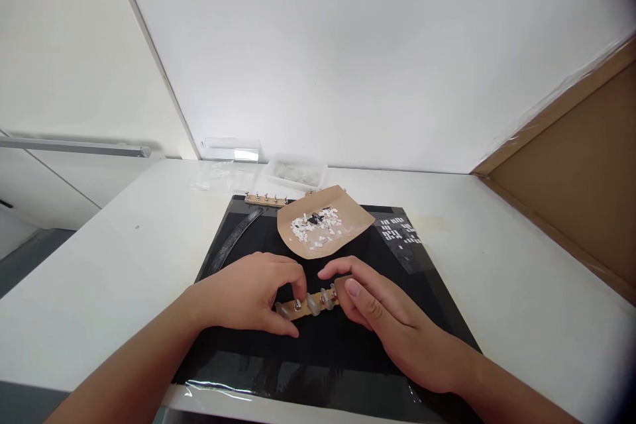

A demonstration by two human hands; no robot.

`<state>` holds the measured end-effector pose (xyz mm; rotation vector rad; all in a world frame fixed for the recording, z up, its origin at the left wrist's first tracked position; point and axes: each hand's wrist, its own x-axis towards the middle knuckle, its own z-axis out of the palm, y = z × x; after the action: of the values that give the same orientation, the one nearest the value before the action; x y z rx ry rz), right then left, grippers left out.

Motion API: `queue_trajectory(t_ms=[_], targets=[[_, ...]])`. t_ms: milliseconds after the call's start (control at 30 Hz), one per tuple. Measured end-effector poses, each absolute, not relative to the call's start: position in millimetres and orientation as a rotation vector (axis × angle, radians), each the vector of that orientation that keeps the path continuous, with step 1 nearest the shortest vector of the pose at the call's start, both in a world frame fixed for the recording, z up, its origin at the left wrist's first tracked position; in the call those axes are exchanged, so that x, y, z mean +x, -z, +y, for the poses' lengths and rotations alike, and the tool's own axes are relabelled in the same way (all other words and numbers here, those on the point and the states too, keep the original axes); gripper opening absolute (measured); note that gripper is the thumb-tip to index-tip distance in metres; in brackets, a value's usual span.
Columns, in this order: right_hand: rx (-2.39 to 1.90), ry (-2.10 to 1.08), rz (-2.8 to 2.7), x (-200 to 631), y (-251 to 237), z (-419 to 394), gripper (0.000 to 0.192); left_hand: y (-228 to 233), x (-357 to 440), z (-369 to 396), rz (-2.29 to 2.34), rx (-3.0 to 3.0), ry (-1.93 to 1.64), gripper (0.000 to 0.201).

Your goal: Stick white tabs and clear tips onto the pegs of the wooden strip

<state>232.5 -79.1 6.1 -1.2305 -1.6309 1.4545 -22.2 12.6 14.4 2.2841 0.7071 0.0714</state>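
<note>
A narrow light-wood strip (305, 305) with metal pegs and several translucent rings lies at a slant on the black mat (318, 351). My left hand (253, 291) is at its left end, with thumb and index finger apart on either side. The index fingertip is at a shiny peg (298, 305), and the thumb lies along the near side. At the right end, my right hand (387, 318) has its lower fingers curled round the strip, hiding that end. Its index finger stretches above the strip, and its thumb points up.
Behind the hands, a brown paper tray (352, 212) holds white scraps and some black bits. A curved black strip (236, 238) lies left, and a pegged wooden strip (265, 200) at the back. White pieces (392, 228) lie right. A clear tub (295, 172) stands by the wall.
</note>
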Motion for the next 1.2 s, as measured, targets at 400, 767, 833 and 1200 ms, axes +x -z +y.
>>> queue_trajectory(t_ms=[400,767,833,1200], targets=[[-1.237,-1.43,-1.63,231.9,-6.3,-79.2,0.043,-11.5,-21.8,11.0,0.764,2.312,-0.037,0.041],[-1.259,-1.435,-1.645,233.8,-2.5,-78.8,0.042,-11.7,-21.0,11.4,0.752,2.364,-0.013,0.036],[-1.253,-1.446,-1.64,233.8,-2.4,-78.4,0.043,-12.3,-20.7,11.1,0.746,2.36,-0.019,0.036],[-1.238,-1.165,-1.778,232.6,-6.5,-76.0,0.03,-17.9,-25.9,16.2,0.67,2.374,-0.209,0.038]])
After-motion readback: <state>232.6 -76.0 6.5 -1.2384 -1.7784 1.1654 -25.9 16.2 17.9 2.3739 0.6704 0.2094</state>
